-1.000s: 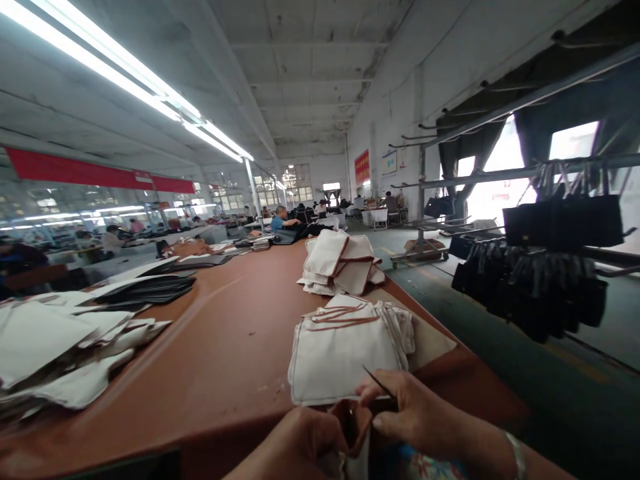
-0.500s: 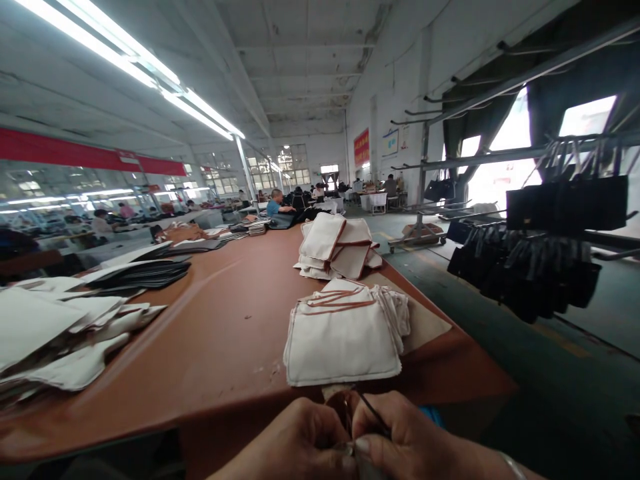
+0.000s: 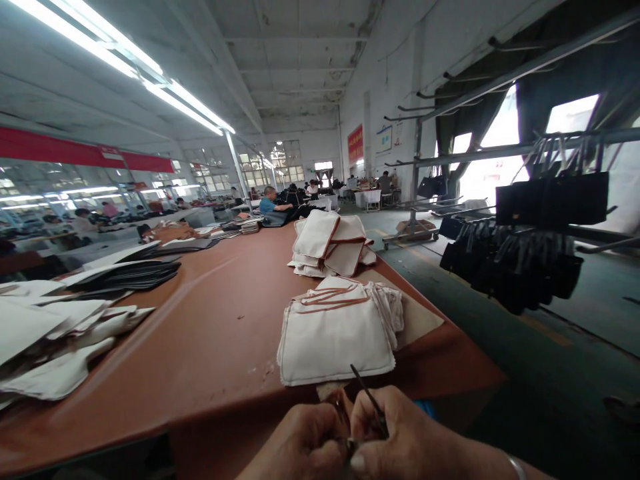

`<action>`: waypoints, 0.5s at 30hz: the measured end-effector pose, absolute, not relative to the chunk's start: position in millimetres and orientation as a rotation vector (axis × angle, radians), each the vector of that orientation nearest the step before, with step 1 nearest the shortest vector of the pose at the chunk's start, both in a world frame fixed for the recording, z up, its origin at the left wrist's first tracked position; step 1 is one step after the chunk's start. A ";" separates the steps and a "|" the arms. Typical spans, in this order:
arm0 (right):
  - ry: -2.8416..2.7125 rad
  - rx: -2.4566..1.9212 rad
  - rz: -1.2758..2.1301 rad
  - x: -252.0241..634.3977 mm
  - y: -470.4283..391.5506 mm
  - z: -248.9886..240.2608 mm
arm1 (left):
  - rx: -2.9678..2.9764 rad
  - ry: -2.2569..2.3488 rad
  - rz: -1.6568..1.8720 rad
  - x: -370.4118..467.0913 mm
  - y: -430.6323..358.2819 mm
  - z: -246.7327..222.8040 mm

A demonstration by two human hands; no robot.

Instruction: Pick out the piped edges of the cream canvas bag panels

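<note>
At the bottom of the head view, my left hand point(image 3: 305, 440) and my right hand point(image 3: 387, 433) meet in front of the table edge, fingers closed. A thin, dark, pointed tool point(image 3: 367, 393) is gripped in my right hand, its tip up and to the left. Between the hands shows a small brown piece point(image 3: 341, 405), pinched by my left fingers; its lower part is hidden. Just beyond lies a stack of white fabric panels point(image 3: 335, 340) with stitched edges. Brown strips point(image 3: 327, 298) rest on top of that stack.
Brown sheeting covers the table point(image 3: 215, 320). Another pile of brown-edged white panels point(image 3: 317, 237) lies farther back. White pieces point(image 3: 60, 370) and black sheets point(image 3: 130, 275) are at left. Black bags point(image 3: 550, 200) hang from a rack at right. A person in blue point(image 3: 270, 203) sits beyond the table.
The dark tool has come up, more of it showing above my right hand. Both hands stay close together. The view has shifted slightly to the right.
</note>
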State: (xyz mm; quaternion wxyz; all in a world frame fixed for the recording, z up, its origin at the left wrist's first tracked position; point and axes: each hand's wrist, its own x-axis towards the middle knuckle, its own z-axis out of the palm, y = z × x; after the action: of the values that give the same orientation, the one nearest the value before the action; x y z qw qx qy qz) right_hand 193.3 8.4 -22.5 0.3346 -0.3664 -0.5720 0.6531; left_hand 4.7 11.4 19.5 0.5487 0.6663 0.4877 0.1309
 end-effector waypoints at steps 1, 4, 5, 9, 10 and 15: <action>-1.497 -0.994 1.685 193.2 7.8 -21.1 | 1.588 1.160 0.308 4.8 11.3 20.0; -1.322 -1.011 1.800 189.4 8.7 -25.9 | 1.595 1.130 0.327 3.8 11.9 17.6; -1.244 -1.000 1.840 187.6 9.5 -28.9 | 1.578 1.118 0.351 3.2 12.2 15.3; -1.210 -0.981 1.816 184.9 9.8 -30.0 | 1.503 1.112 0.428 2.7 12.8 6.5; -1.272 -0.987 1.767 185.7 8.8 -26.8 | 1.503 1.123 0.435 3.6 12.6 6.0; -1.529 -0.984 1.480 190.5 3.5 -17.3 | 1.465 1.150 0.461 11.2 9.9 11.0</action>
State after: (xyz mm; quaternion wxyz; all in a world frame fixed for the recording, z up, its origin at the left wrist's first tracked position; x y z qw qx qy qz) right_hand 190.5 3.5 -17.3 0.3880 -0.3869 -0.6012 0.5816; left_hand 11.2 9.9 11.0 0.5742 0.6250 0.4909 0.1965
